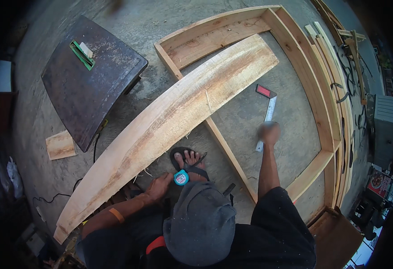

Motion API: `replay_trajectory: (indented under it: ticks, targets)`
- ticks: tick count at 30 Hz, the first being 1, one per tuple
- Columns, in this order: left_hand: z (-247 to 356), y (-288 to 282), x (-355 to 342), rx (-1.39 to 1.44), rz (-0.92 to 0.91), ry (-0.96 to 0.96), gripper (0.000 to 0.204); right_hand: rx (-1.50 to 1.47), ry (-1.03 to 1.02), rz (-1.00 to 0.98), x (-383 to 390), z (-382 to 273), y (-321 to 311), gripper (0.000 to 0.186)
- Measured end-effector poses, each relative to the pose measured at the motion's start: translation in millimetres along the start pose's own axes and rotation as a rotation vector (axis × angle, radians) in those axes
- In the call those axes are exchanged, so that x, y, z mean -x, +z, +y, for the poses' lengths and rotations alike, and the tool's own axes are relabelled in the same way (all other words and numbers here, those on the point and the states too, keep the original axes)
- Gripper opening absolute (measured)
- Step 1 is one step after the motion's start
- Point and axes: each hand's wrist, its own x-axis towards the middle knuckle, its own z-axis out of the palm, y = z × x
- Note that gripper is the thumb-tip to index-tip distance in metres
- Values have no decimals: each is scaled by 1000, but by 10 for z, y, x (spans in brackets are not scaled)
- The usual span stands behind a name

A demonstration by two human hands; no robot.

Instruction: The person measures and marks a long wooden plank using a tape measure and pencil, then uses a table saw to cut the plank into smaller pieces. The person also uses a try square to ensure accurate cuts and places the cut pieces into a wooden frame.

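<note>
My left hand (159, 186) is closed, its fingertips at the edge of a round teal tape measure (181, 178) above a sandalled foot (189, 160). Farther right, my right hand (269, 133) is closed over the blade of a try square (270, 110) with a red and dark stock; the hand is slightly blurred and its fingers are hard to make out. Between my left arm and the far side runs a long, curved wooden board (160, 121), brown-streaked along its middle. Its far right end rests across a timber frame (232, 154).
A dark-topped table (93, 80) with a green-edged slot stands at the left. Near it lies a small wood offcut (61, 145). Long timber strips (335, 67) line the frame's right side. A dark cable (53, 197) crosses the concrete floor (30, 130).
</note>
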Motion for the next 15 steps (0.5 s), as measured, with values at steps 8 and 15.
replay_trajectory:
  ticks: [8, 15]
  targets:
    - [-9, -208, -9, -187, -180, -35, 37, -731, 435, -365, 39, -232, -460, 47]
    - [-49, -212, -58, -325, -241, -99, 42, -863, 247, -70, 907, -981, -1244, 31]
